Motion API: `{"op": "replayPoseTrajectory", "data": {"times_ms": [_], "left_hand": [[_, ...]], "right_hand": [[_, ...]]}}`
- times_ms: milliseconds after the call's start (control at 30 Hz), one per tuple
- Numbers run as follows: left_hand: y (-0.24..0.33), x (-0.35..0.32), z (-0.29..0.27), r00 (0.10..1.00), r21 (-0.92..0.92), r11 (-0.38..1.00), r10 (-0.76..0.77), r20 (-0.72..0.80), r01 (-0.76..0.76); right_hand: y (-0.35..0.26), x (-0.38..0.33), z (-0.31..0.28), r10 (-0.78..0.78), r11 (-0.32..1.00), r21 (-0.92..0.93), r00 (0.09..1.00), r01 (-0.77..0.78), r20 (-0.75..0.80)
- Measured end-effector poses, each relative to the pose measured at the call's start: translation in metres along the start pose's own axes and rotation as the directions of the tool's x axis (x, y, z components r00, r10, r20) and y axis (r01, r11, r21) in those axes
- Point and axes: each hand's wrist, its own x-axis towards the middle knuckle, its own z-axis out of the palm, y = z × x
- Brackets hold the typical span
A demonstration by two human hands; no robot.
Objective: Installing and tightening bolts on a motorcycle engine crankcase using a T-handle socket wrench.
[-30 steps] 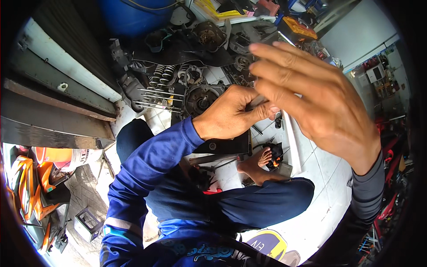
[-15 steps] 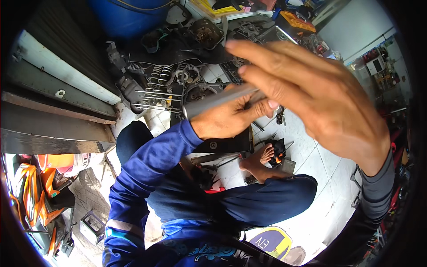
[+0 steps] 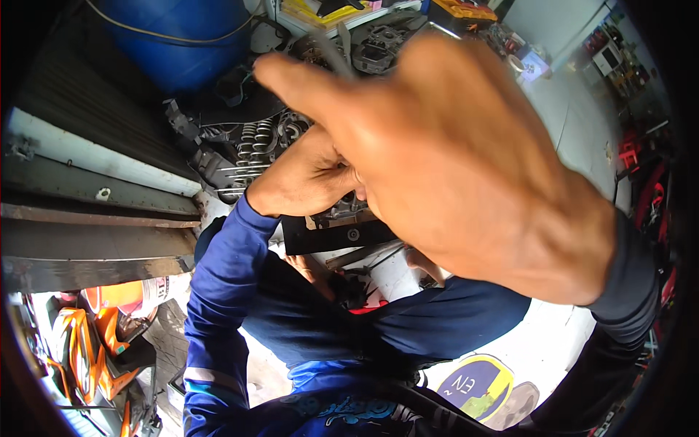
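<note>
Very close and smeared by motion, my right hand [image 3: 466, 167] fills the middle right. Its index finger stretches to the left, while its other fingertips are hidden. Partly behind it, my left hand [image 3: 302, 178] is bent with the thumb tucked in and the fingers covered; what it holds is hidden. A blurred grey metal bar [image 3: 333, 54] sticks up beyond the right index finger, and which hand grips it cannot be told. Behind both hands lie a coil spring [image 3: 253, 142], long metal studs [image 3: 242, 171] and engine parts, largely blocked from sight.
A blue drum [image 3: 182, 44] stands at the far left beside a metal shutter frame [image 3: 102, 164]. Orange motorcycle bodywork [image 3: 87, 353] is at the lower left. An orange case [image 3: 466, 11] lies at the back, and a purple and yellow round pad [image 3: 477, 386] on the tiles.
My right hand has swung left and closer, covering the left fingers. The grey bar, earlier pointing down-left from my left hand, no longer shows there. The view has shifted slightly.
</note>
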Motion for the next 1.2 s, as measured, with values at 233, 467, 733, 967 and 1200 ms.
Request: {"op": "replayPoseTrajectory", "data": {"times_ms": [233, 467, 733, 967, 1200], "left_hand": [[0.002, -0.005, 0.001, 0.992, 0.236, 0.965, 0.122, -0.033, -0.111], [0.011, 0.007, 0.020, 0.951, 0.254, 0.922, 0.307, -0.021, -0.292], [-0.030, -0.022, 0.000, 0.998, 0.450, 0.893, 0.018, -0.061, 0.012], [-0.077, -0.032, 0.000, 0.995, 0.310, 0.950, 0.060, -0.076, -0.033], [-0.090, -0.049, -0.002, 0.982, 0.092, 0.995, -0.011, -0.191, 0.029]], "right_hand": [[0.047, -0.090, -0.024, 0.026, 1.000, -0.007, 0.999, -0.026, -0.023], [0.032, -0.013, -0.001, 0.068, 0.997, -0.045, 0.998, -0.069, -0.003], [0.028, -0.054, -0.016, 0.072, 0.997, -0.040, 0.997, -0.072, -0.015], [0.026, -0.036, -0.007, 0.085, 0.995, -0.054, 0.996, -0.085, -0.004], [0.016, -0.006, 0.000, 0.071, 0.996, -0.047, 0.997, -0.072, -0.007]]}}
